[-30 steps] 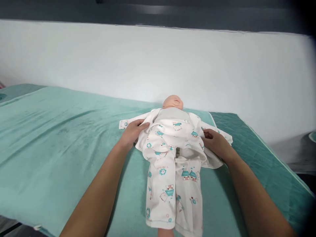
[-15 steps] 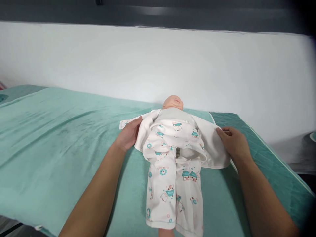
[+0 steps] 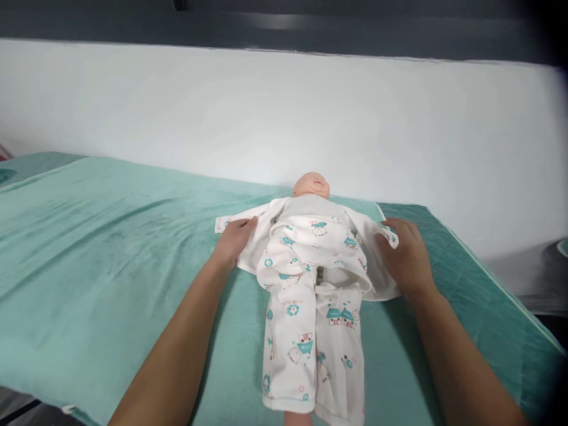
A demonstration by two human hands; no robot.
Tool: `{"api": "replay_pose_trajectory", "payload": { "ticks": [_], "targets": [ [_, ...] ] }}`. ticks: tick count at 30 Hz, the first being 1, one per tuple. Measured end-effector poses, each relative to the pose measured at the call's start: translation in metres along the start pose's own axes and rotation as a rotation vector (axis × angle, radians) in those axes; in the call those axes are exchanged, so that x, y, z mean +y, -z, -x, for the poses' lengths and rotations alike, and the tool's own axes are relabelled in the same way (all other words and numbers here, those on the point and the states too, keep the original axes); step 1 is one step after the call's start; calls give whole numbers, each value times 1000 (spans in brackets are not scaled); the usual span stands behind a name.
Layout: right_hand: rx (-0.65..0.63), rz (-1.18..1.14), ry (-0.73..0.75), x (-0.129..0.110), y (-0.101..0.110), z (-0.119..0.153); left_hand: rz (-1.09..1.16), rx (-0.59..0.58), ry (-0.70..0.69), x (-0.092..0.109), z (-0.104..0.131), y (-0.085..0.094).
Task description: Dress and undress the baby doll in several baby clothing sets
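Note:
A baby doll [image 3: 311,184] lies on its back, head toward the wall, in white printed trousers [image 3: 290,331] and a white shirt [image 3: 317,204] whose front panels are spread open to both sides. My left hand [image 3: 235,241] is closed at the edge of the left panel, thumb on top, the other fingers mostly hidden. On the other side my right hand [image 3: 406,254] pinches the edge of the right panel near a patterned sleeve end. The left sleeve [image 3: 226,223] stretches out flat beyond my left hand. One foot [image 3: 297,419] shows below a trouser leg.
A light green sheet [image 3: 110,266] covers the bed, with a darker green quilted edge [image 3: 479,307] on the right. Behind it rises a white wall [image 3: 222,112] with a dark band along the top. A partly seen object [image 3: 562,245] stands at the far right.
My right hand has moved left and inward, and a patterned sleeve end now shows by its fingers. My left hand has shifted slightly, drawing the left panel a little outward.

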State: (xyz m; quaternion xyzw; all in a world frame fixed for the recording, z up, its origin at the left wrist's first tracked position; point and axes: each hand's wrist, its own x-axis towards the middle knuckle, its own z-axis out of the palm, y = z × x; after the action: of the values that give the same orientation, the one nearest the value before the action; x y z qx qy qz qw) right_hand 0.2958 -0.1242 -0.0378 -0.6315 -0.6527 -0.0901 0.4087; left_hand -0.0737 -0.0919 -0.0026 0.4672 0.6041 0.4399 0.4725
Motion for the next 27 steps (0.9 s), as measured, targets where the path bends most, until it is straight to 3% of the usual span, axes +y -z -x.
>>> {"api": "replay_pose_trajectory", "payload": {
  "ticks": [5,9,15,17,22,27],
  "targets": [
    [-162,-58,155,-20,-7,6,303,-162,47,0,-2,1],
    [-363,38,241,-11,-17,13,472,-231,127,0,-5,2],
    [-402,96,296,2,-21,17,600,-223,163,2,-4,10],
    [-405,99,291,1,-20,17,577,-112,114,1,-4,13],
    [-415,100,277,1,-21,17,308,366,-220,-9,-7,17],
    [-413,128,256,-8,-16,18,-126,581,-397,-13,-6,13]
  ]
}}
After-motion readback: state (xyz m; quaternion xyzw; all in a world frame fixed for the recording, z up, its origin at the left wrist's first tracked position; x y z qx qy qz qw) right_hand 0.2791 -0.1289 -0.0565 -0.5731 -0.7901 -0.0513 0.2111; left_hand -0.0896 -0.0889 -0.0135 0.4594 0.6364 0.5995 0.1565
